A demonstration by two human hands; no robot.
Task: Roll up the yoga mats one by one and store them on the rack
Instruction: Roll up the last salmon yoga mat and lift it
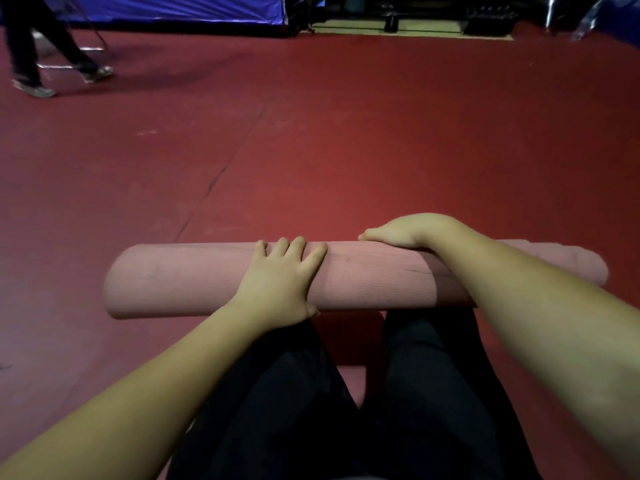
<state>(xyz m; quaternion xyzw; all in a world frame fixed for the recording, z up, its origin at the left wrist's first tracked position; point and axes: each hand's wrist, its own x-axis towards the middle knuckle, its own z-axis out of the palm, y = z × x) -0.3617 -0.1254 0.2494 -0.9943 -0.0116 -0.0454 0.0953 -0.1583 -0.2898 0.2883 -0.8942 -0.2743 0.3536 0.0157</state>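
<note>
A pink yoga mat (194,278), fully rolled into a thick tube, lies crosswise on the red floor just in front of my knees. My left hand (280,282) rests on top of the roll near its middle, fingers spread and straight. My right hand (405,232) is draped over the far side of the roll to the right of centre, its fingers hidden behind the mat. No rack is in view.
The red floor (311,133) stretches ahead. A person's legs (38,46) walk at the far left. A blue mat or barrier (173,8) stands at the back left, dark equipment (433,15) at the back right. My dark-trousered legs (346,410) are below.
</note>
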